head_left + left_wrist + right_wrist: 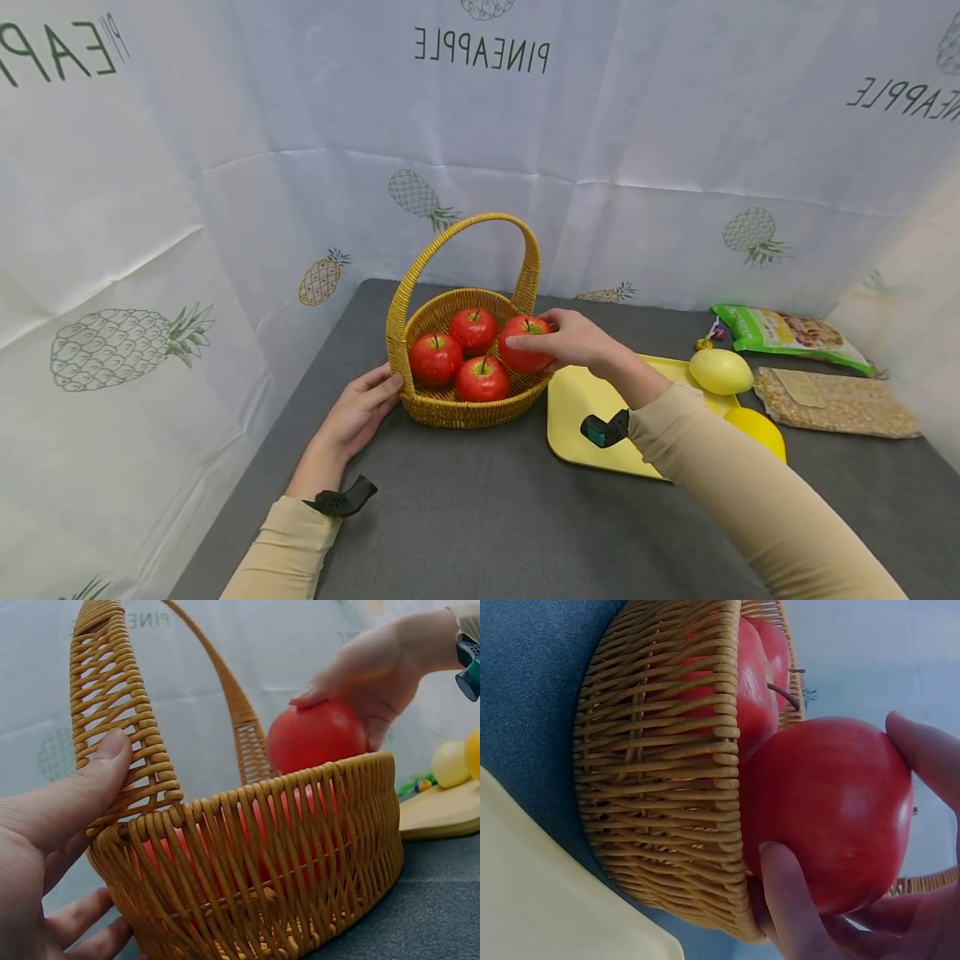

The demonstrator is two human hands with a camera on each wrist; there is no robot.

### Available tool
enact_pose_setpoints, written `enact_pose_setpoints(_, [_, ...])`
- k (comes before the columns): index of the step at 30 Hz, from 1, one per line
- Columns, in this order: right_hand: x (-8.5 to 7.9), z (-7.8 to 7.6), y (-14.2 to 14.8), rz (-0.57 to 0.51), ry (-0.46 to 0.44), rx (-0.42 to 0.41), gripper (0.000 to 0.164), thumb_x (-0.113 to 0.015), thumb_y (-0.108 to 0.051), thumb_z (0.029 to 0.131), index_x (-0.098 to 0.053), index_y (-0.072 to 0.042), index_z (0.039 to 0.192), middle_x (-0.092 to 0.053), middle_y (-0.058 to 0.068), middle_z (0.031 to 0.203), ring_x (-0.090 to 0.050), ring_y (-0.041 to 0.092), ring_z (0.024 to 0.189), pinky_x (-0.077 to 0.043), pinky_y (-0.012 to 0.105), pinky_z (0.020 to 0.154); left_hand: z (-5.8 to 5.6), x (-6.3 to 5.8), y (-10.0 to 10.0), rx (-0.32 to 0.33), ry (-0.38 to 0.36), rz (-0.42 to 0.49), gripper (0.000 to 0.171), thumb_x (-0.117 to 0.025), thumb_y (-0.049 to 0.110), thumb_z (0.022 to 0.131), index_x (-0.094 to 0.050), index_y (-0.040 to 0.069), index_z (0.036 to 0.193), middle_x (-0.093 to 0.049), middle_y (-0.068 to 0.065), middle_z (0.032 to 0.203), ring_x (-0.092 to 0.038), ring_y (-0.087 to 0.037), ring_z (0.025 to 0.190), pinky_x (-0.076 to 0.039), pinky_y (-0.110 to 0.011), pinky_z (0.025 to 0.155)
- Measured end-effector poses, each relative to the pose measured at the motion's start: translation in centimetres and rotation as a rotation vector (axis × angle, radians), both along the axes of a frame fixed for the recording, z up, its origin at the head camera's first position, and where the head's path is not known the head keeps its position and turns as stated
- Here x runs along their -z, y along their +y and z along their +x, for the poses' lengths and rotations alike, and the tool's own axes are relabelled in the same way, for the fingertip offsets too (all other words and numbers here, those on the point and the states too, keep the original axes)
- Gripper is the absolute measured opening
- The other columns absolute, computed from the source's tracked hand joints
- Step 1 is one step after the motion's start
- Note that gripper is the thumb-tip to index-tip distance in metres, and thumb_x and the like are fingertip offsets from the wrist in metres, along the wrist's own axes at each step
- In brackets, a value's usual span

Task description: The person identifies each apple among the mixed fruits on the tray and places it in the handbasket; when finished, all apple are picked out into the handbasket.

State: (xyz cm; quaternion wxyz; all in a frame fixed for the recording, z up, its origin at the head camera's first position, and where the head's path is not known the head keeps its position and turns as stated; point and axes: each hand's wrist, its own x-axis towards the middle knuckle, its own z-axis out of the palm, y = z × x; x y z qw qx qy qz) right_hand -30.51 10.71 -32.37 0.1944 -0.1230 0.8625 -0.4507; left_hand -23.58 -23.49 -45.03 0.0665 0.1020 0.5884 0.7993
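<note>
A yellow-brown wicker basket (457, 415) with a tall arched handle holds several red apples, among them one apple (435, 360) by its left wall and another (472, 331) at the back. My right hand (573, 337) grips a red apple (832, 810) between thumb and fingers. That apple is at the basket's right rim, beside the other apples. On the left side, my left hand (363, 412) holds the basket where the handle joins the rim. Its thumb (112, 754) lies against the handle's woven base, and its other fingers are around the outer wall, partly hidden.
Right of the basket, a pale yellow tray (573, 417) lies partly under my right forearm. Near its right side are a pale yellow fruit (722, 372) and a brighter yellow one (757, 433). Farther right lie a green packet (795, 333) and a clear bag of grains (840, 404).
</note>
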Motion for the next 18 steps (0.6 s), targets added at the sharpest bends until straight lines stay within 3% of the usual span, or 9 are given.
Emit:
enact_pose_setpoints(6, [0.4, -0.4, -0.5, 0.037, 0.018, -0.004, 0.073, -0.078, -0.048, 0.09, -0.05, -0.001, 0.139, -0.059, 0.016, 0.125, -0.063, 0.029, 0.107, -0.061, 0.038, 0.079, 0.0, 0.1, 0.0, -0.001, 0.002, 0.003, 0.045, -0.06, 0.017, 0.106, -0.051, -0.009, 0.143, -0.025, -0.016, 0.165, -0.043, -0.007, 0.137, -0.042, -0.024, 0.108])
enact_pose_setpoints(18, [0.4, -0.8, -1.3, 0.085, 0.069, 0.017, 0.07, -0.079, -0.05, 0.088, -0.056, -0.001, 0.132, -0.062, 0.015, 0.119, -0.064, 0.029, 0.103, -0.061, 0.04, 0.077, -0.2, 0.4, -0.1, 0.006, 0.017, 0.026, 0.038, -0.06, 0.015, 0.107, -0.057, -0.006, 0.139, -0.022, -0.015, 0.167, -0.039, -0.01, 0.14, -0.043, -0.024, 0.107])
